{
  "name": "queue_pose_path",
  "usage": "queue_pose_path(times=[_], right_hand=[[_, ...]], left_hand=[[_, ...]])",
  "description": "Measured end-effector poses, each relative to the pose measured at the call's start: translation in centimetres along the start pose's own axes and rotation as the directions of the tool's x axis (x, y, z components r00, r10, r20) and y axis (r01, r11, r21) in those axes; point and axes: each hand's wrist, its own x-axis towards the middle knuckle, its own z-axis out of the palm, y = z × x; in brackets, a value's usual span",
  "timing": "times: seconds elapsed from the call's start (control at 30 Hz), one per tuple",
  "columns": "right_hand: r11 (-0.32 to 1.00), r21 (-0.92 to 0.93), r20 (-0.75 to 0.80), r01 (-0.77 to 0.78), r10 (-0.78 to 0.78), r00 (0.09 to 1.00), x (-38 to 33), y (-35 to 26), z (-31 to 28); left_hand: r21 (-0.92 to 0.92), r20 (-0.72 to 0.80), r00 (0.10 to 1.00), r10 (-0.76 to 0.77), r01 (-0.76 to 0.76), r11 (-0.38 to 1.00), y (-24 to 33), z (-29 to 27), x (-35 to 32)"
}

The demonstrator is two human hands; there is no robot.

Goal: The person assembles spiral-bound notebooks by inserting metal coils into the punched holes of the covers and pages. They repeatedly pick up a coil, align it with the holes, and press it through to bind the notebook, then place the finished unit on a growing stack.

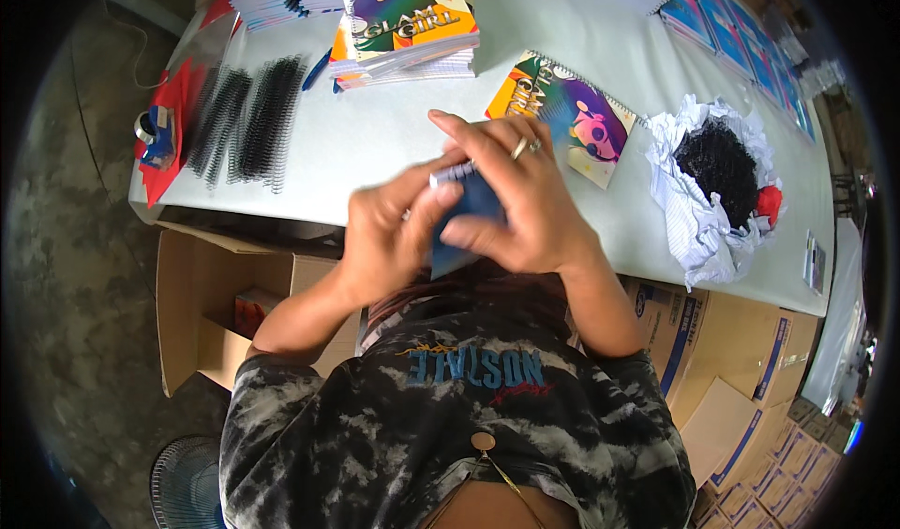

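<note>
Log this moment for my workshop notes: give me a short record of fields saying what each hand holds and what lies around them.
left hand: grips the near edge of a small blue notebook
right hand: curled over the same notebook from above, ring on one finger
table: pale, covered worktop
left of hands: row of black binding coils; tape dispenser
ahead: stack of colourful notebooks; single notebook
right: crumpled paper holding black scraps
under table: open cardboard box

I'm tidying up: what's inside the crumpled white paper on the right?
The crumpled white paper holds a heap of black wire bits; a red piece sits at its edge. Anything beneath is hidden.
</note>
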Motion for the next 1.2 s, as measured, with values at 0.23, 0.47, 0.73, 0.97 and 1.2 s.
queue_pose_path(times=[0.23, 0.47, 0.73, 0.97, 1.2], right_hand=[[0.844, 0.436, -0.098, -0.312, 0.389, 0.916, -0.4, 0.9, 0.3], [0.822, 0.516, -0.252, -0.243, 0.416, 0.873, -0.8, -0.4, 2.1], [0.861, 0.502, -0.791, 0.075, 0.423, 0.441, -1.1, 1.6, -0.2], [0.808, 0.407, -0.776, -0.426, 0.552, 0.305, -7.7, 7.8, 1.6], [0.522, -0.147, -0.625, -0.840, 0.609, 0.488, -12.7, 9.9, 3.0]], left_hand=[[-0.368, 0.141, 0.965, -0.222, 0.259, 0.893, -2.5, -0.7, 2.2], [-0.469, 0.303, 0.948, -0.094, 0.234, 0.852, -2.7, -2.0, 3.9], [0.527, -0.109, 0.862, 0.496, -0.373, 0.763, 0.7, -2.6, 7.7], [0.000, -0.169, 0.985, 0.026, -0.026, 1.000, -6.3, 6.7, 11.4], [0.799, 0.095, 0.992, -0.080, -0.028, 0.601, -11.2, 7.5, 9.1]])
